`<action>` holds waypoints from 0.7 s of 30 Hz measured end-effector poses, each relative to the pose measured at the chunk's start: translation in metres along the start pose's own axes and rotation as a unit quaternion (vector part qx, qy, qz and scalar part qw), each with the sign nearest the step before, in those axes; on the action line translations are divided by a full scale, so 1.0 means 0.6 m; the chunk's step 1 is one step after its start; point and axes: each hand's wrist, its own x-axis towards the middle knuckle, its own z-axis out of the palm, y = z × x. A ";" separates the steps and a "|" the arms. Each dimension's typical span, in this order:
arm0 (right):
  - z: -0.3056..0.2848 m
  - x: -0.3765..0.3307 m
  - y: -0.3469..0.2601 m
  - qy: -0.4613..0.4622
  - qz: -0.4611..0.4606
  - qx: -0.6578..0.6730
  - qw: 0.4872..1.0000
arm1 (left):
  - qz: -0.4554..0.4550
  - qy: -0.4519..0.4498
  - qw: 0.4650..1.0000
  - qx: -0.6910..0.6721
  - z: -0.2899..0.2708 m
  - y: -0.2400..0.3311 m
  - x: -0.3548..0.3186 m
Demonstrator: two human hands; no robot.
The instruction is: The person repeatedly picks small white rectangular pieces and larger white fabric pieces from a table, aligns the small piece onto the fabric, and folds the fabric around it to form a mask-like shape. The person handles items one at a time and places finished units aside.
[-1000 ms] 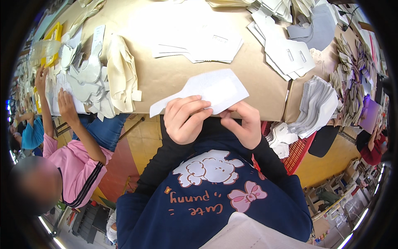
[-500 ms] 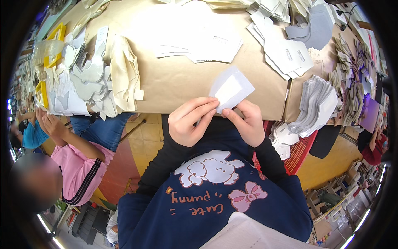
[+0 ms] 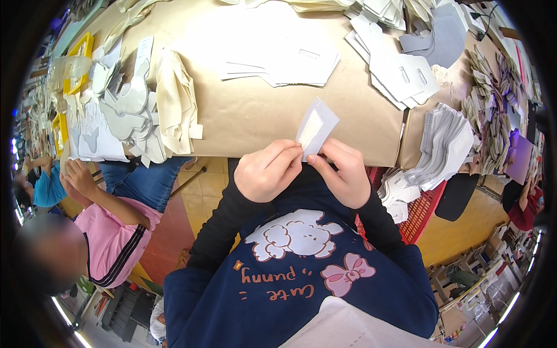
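My left hand [image 3: 268, 171] and my right hand [image 3: 342, 173] meet at the near edge of the brown paper-covered table [image 3: 255, 110]. Together they pinch the lower end of a small folded white piece [image 3: 316, 126], which stands up tilted between the fingertips. Black sleeves cover both forearms above a dark blue printed top.
Flat white cut pieces [image 3: 278, 58] lie mid-table, more stacks [image 3: 400, 69] to the right, cream and grey shapes [image 3: 139, 104] to the left. A red basket [image 3: 423, 209] with white pieces hangs at the right edge. A person in pink [image 3: 110, 232] sits at my left.
The white piece has gone from a wide open sheet to a small folded one held upright. The person at my left has lowered a hand from the table.
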 end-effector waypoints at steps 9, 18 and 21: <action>-0.018 0.001 -0.003 -0.032 0.124 0.143 0.981 | -0.178 0.005 0.955 -0.238 -0.008 -0.014 0.008; -0.012 0.006 -0.007 -0.025 0.114 0.142 0.983 | -0.164 -0.020 0.962 -0.215 -0.004 -0.010 -0.006; -0.011 0.007 -0.008 -0.016 0.101 0.132 0.986 | -0.222 0.004 0.937 -0.268 0.002 -0.007 -0.009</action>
